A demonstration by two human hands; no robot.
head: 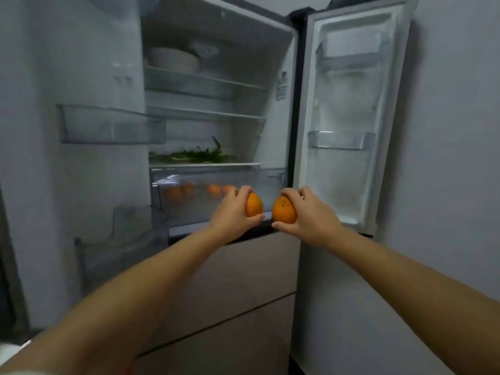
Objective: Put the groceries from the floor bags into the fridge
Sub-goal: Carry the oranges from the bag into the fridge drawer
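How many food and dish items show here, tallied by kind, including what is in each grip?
Oranges held: 2, one in the left hand at, one in the right hand at
Oranges in the clear drawer: about 4, blurred
Leafy greens: 1 bunch
White bowls: 1
Total: about 8

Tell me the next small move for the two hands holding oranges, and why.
Probably reach forward and lower both oranges into the open crisper drawer. The left hand grips one orange, the right hand the other orange, just in front of it, and more oranges already lie inside.
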